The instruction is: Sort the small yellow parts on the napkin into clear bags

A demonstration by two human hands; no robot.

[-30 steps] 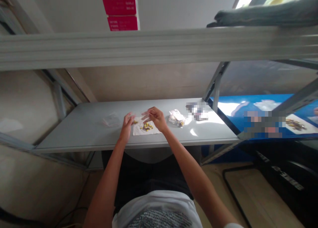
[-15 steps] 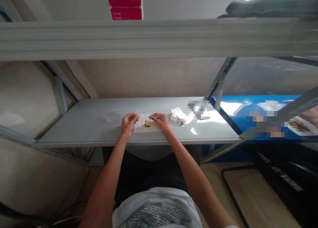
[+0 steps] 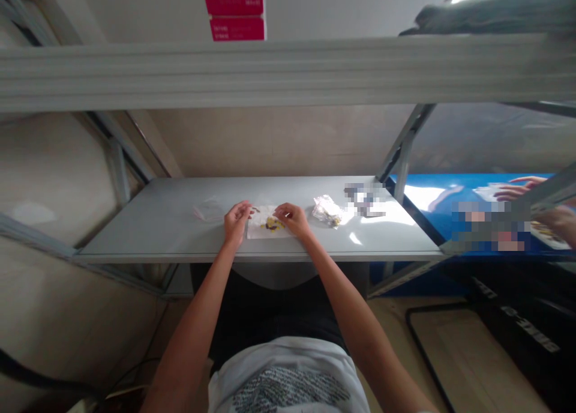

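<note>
A white paper sheet [image 3: 258, 233] lies on the grey shelf, with a small heap of yellow and dark brown bits [image 3: 273, 223] on it. At the sheet's left edge is my left hand [image 3: 234, 222], its fingers curled in toward the thumb. A small brown piece [image 3: 256, 209] shows just by those fingertips; whether they grip it is unclear. My right hand [image 3: 293, 220] reaches over the sheet's right side, fingers bent down and pinched above the heap. What the pinch holds, if anything, is too small to see.
Right of my hands sits a clear plastic bag [image 3: 327, 211] with yellowish contents. A flat clear bag [image 3: 209, 209] lies to the left. An upper shelf beam [image 3: 270, 74] crosses ahead. Another person's hands [image 3: 517, 188] are at a blue table [image 3: 443, 215] on the right.
My hands stay over the sheet with slightly shifted fingers; a brown piece now shows by my left fingertips. The view has shifted slightly. The other person's hand has come into sight over the blue table.
</note>
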